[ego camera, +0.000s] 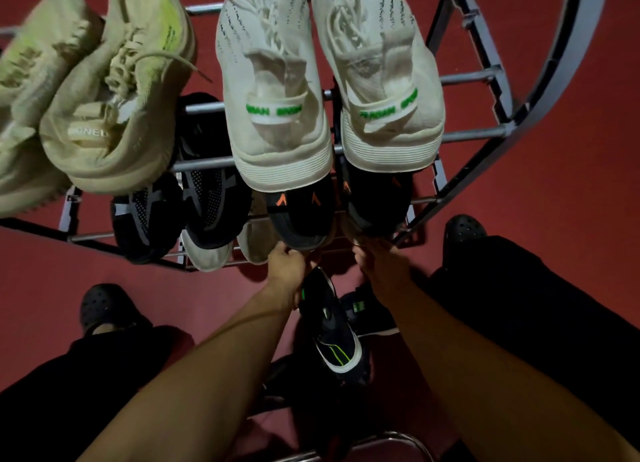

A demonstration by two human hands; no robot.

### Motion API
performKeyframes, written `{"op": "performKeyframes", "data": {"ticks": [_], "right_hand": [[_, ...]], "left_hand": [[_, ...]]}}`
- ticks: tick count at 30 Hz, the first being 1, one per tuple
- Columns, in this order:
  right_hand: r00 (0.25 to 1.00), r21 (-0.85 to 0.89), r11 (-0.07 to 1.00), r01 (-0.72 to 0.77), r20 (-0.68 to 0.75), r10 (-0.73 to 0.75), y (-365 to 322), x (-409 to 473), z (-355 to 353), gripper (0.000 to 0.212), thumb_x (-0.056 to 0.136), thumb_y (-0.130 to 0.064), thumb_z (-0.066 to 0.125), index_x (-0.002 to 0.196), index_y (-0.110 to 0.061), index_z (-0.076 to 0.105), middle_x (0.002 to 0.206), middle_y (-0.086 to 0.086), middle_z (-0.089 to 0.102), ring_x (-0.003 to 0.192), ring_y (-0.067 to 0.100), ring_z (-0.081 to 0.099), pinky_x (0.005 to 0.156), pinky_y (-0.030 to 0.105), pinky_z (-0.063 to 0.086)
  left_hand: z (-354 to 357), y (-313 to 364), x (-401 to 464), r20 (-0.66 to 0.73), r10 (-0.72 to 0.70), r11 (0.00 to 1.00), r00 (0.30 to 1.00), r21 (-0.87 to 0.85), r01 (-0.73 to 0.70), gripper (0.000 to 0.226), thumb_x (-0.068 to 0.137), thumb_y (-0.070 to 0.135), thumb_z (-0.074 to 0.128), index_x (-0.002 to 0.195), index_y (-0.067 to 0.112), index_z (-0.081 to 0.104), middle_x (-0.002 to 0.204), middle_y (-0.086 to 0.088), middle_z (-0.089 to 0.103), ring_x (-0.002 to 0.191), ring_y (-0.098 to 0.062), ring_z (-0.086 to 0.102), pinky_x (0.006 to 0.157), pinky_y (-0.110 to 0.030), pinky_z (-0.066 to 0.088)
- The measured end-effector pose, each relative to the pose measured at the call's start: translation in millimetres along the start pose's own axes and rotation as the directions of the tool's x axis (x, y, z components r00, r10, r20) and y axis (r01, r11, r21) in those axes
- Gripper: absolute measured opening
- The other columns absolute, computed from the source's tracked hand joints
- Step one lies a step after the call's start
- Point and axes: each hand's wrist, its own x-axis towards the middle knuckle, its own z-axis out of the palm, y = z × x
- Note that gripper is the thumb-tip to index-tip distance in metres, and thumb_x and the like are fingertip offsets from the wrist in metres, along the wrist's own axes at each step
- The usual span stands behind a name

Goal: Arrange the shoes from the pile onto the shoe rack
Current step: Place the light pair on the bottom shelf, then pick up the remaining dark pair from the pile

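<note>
Head view shows my left hand point(285, 264) and right hand point(375, 257) curled on the black shoes' point(301, 216) near heels, the stiffest spot on these light, soft shoes.

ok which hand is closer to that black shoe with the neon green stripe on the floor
Left. The left hand is at the rack's lower edge right above the green-striped shoe, its wrist beside the shoe's upper end. The right hand is farther right, at the heel of an orange-marked black shoe.

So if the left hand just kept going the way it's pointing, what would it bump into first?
Probably the black shoe with orange marks: the left hand is already at its heel, though real contact is hard to judge.
</note>
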Motion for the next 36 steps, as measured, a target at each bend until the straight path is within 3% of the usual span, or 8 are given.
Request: {"op": "performKeyframes", "data": {"ticks": [6,9,12,17,20,23,27,36], "right_hand": [[0.995,-0.352,0.933,0.077,0.083,-0.051,21,-14,-14,0.012,0.095,-0.014,0.061,0.085,-0.018,0.063,0.067,-0.008,0.068,0.059,0.008,0.060,0.050,0.017,0.047],[0.937,-0.829,0.470,0.304,0.349,0.009,51,-23,-35,0.008,0.090,-0.017,0.067,0.094,-0.023,0.064,0.090,-0.002,0.067,0.085,0.013,0.064,0.080,0.022,0.051],[0.890,-0.935,0.167,0.314,0.351,0.291,85,-33,-51,0.043,0.086,-0.021,0.073,0.125,-0.006,0.061,0.124,0.012,0.064,0.117,0.028,0.060,0.101,0.029,0.044],[0.874,-0.767,-0.423,0.482,0.383,0.301,113,-40,-60,0.055,0.078,-0.045,0.068,0.128,-0.025,0.056,0.130,0.001,0.055,0.122,0.028,0.048,0.103,0.038,0.042],[0.862,-0.634,-0.590,0.501,0.425,0.275,112,-43,-47,0.038,0.087,-0.046,0.060,0.115,-0.019,0.063,0.121,0.004,0.060,0.119,0.026,0.048,0.100,0.037,0.042],[0.834,-0.656,-0.515,0.552,0.423,0.355,104,-45,-35,0.050,0.088,-0.053,0.035,0.104,-0.022,0.070,0.109,0.000,0.067,0.111,0.025,0.055,0.095,0.035,0.042],[0.850,-0.831,-0.218,0.512,0.453,0.269,89,-59,-24,0.021,0.082,-0.044,0.066,0.092,-0.025,0.071,0.098,-0.002,0.072,0.095,0.017,0.066,0.082,0.031,0.049],[0.838,-0.808,0.233,0.541,0.543,-0.060,62,-130,38,0.006,0.086,-0.023,0.071,0.086,-0.018,0.075,0.080,-0.007,0.070,0.079,0.010,0.066,0.070,0.019,0.049]], "left_hand": [[-24,-4,-30,0.117,0.115,0.966,0.986,0.217,-0.139,0.017,0.096,0.013,0.065,0.112,0.009,0.060,0.080,-0.001,0.067,0.071,-0.010,0.068,0.065,-0.024,0.057],[-50,-23,-40,0.173,0.066,0.933,0.983,0.339,-0.122,0.012,0.097,0.015,0.063,0.109,0.015,0.060,0.094,-0.007,0.066,0.081,-0.020,0.064,0.067,-0.028,0.054],[-83,-39,-43,0.226,0.002,0.882,0.974,0.459,-0.109,0.007,0.099,0.012,0.059,0.100,0.019,0.059,0.087,-0.001,0.060,0.078,-0.020,0.057,0.061,-0.021,0.049],[-130,-52,-48,0.203,-0.088,0.844,0.975,0.534,-0.035,0.010,0.099,0.004,0.055,0.097,0.013,0.057,0.088,-0.004,0.053,0.065,-0.015,0.051,0.048,-0.013,0.040],[-149,-57,-49,0.212,-0.121,0.833,0.970,0.553,-0.017,0.003,0.100,0.012,0.057,0.102,0.013,0.058,0.092,-0.005,0.055,0.069,-0.022,0.051,0.051,-0.023,0.040],[-158,-57,-55,0.212,-0.135,0.848,0.968,0.530,0.002,0.005,0.101,0.014,0.055,0.104,0.016,0.059,0.090,-0.005,0.056,0.076,-0.027,0.049,0.055,-0.028,0.036],[-157,-48,-67,0.210,-0.096,0.860,0.973,0.509,-0.025,0.007,0.101,0.011,0.055,0.104,0.015,0.060,0.090,-0.004,0.058,0.071,-0.023,0.053,0.049,-0.023,0.040],[-181,3,-116,0.327,-0.019,0.870,0.945,0.470,-0.146,0.026,0.095,0.029,0.064,0.119,0.018,0.061,0.107,-0.012,0.064,0.091,-0.017,0.062,0.072,-0.022,0.052]]}}
